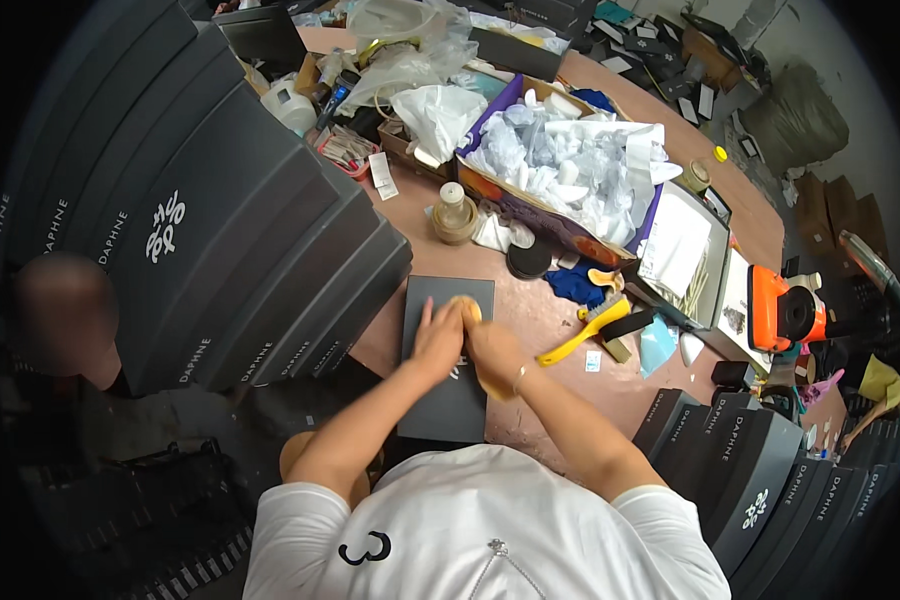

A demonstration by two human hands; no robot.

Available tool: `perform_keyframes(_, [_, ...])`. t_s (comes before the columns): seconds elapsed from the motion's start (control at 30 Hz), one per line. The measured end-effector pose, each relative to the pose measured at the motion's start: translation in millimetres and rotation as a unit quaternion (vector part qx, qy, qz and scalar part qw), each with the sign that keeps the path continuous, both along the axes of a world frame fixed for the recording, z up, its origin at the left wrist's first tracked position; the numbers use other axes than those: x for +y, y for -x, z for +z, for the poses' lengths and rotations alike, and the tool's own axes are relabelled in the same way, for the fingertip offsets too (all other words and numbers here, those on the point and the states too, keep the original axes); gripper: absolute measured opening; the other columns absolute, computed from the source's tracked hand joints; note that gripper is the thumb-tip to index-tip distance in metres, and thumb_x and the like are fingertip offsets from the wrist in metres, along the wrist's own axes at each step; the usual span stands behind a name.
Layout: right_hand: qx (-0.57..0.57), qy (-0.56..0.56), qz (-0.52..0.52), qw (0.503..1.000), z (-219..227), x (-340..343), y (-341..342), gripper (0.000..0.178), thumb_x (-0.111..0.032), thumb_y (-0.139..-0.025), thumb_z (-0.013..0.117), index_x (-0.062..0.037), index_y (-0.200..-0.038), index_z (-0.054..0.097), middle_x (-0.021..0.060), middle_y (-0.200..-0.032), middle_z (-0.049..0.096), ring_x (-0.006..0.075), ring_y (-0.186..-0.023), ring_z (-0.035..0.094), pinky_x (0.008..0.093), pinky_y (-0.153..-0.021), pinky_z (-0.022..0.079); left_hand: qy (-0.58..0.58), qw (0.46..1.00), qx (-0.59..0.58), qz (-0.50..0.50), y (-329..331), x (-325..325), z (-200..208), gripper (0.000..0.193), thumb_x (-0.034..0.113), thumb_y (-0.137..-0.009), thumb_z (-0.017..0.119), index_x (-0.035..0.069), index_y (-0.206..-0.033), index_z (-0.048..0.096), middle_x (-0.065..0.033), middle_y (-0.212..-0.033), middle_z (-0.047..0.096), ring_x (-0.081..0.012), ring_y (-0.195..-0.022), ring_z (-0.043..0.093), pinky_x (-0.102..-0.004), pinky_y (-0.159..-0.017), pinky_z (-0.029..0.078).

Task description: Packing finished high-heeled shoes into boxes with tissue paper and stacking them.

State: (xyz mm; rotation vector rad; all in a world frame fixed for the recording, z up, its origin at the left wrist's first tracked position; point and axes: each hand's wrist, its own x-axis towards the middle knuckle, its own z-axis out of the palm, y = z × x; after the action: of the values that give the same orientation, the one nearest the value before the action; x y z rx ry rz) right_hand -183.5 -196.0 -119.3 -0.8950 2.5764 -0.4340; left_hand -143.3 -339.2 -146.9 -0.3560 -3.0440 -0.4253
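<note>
Both my hands meet over a tan shoe (495, 388), its outline mostly covered by fingers and wrist. My left hand (437, 340) is closed at the shoe's far end, with one finger stretched forward. Wrapped over the shoe from the other side is my right hand (492, 348), with a bracelet at the wrist. Beneath them a dark grey shoe box (440, 410) lies flat at the table's near edge.
Stacked dark shoe boxes (210, 230) rise at left, with more boxes (735, 470) at lower right. A purple-edged carton (550, 222) of crumpled wrapping stands beyond my hands. Nearby are a glass jar (454, 218), black round lid (528, 260), yellow-handled brush (585, 332) and orange tool (768, 308).
</note>
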Motion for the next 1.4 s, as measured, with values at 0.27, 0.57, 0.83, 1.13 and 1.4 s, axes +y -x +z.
perform_keyframes(0.27, [0.096, -0.050, -0.166, 0.980, 14, 82, 51, 0.052, -0.021, -0.086, 0.055, -0.0079, -0.135, 0.043, 0.0273, -0.120, 0.053, 0.0411, -0.102, 0.058, 0.0489, -0.084, 0.046, -0.237, 0.968, 0.018, 0.079, -35, -22, 19, 0.043, 0.011, -0.083, 0.055, -0.005, -0.122, 0.053, -0.0236, -0.132, 0.047, -0.0366, -0.127, 0.042, -0.0469, -0.105, 0.033])
perform_keyframes(0.57, [-0.352, 0.268, -0.248, 0.862, -46, 57, -84, 0.053, -0.032, -0.095, 0.054, 0.0009, -0.135, 0.043, 0.0077, -0.099, 0.058, 0.0156, -0.084, 0.058, 0.0297, -0.065, 0.053, -0.299, 0.886, -0.185, 0.303, -28, -125, 10, 0.040, 0.025, -0.089, 0.052, 0.001, -0.121, 0.056, -0.0242, -0.121, 0.057, -0.0393, -0.114, 0.053, -0.0413, -0.098, 0.042])
perform_keyframes(0.83, [-0.360, 0.280, -0.366, 0.811, -38, 38, -117, 0.035, -0.028, -0.093, 0.057, -0.0029, -0.117, 0.054, 0.0051, -0.093, 0.058, 0.0129, -0.073, 0.054, 0.0257, -0.058, 0.048, -0.408, 0.857, -0.172, 0.265, -42, -88, -83, 0.075, 0.038, -0.088, 0.059, -0.005, -0.142, 0.028, -0.0269, -0.146, 0.031, -0.0378, -0.136, 0.031, -0.0409, -0.110, 0.030])
perform_keyframes(1.13, [-0.098, 0.331, -0.286, 0.894, 12, -54, -84, 0.046, -0.025, -0.098, 0.050, 0.0051, -0.133, 0.043, 0.0195, -0.130, 0.050, 0.0255, -0.115, 0.051, 0.0356, -0.096, 0.042, -0.707, 0.511, -0.301, 0.385, -188, -233, -117, 0.022, 0.025, -0.087, 0.058, 0.004, -0.086, 0.062, -0.0092, -0.082, 0.065, -0.0198, -0.071, 0.063, -0.0340, -0.058, 0.048])
perform_keyframes(1.4, [-0.544, 0.517, -0.263, 0.606, -137, -158, -35, 0.047, -0.040, -0.095, 0.049, -0.0060, -0.127, 0.051, 0.0090, -0.123, 0.057, 0.0237, -0.111, 0.054, 0.0358, -0.094, 0.046, -0.720, 0.533, 0.064, 0.439, -81, -453, -17, 0.060, 0.056, -0.090, 0.046, 0.011, -0.129, 0.055, -0.0112, -0.129, 0.055, -0.0252, -0.123, 0.045, -0.0386, -0.102, 0.033])
